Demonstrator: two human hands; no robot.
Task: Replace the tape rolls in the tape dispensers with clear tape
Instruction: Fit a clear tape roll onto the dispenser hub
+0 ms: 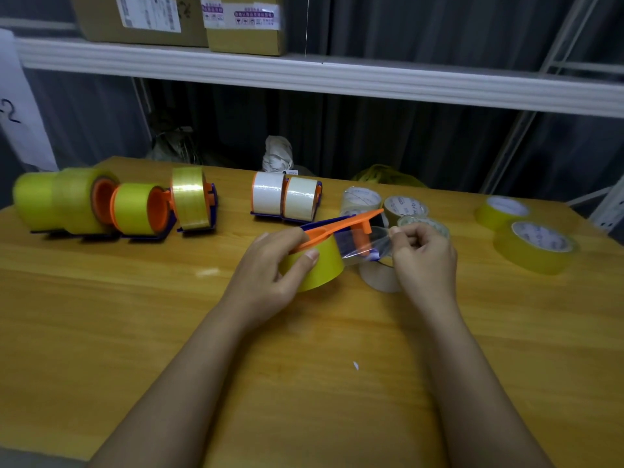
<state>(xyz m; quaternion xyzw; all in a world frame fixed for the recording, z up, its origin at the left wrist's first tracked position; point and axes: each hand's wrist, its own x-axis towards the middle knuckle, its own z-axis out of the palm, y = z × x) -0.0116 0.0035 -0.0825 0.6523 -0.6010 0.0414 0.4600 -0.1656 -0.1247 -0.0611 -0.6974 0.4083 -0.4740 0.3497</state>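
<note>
My left hand [273, 265] grips a yellowish tape roll [319, 265] mounted in an orange and purple tape dispenser [341, 226] held above the middle of the wooden table [169, 315]. My right hand [422, 255] pinches the loose clear end of the tape [366, 244], pulled out to the right past the dispenser's front. A bare cardboard core [378, 278] stands on the table under my right hand, partly hidden by it.
Several dispensers with yellowish rolls [135, 207] line the table's back left. Two dispensers with white rolls [287, 197] stand at the back centre. Loose clear rolls [401, 207] lie behind my right hand, two yellowish rolls [533, 244] at the right. A shelf [304, 76] with boxes hangs overhead.
</note>
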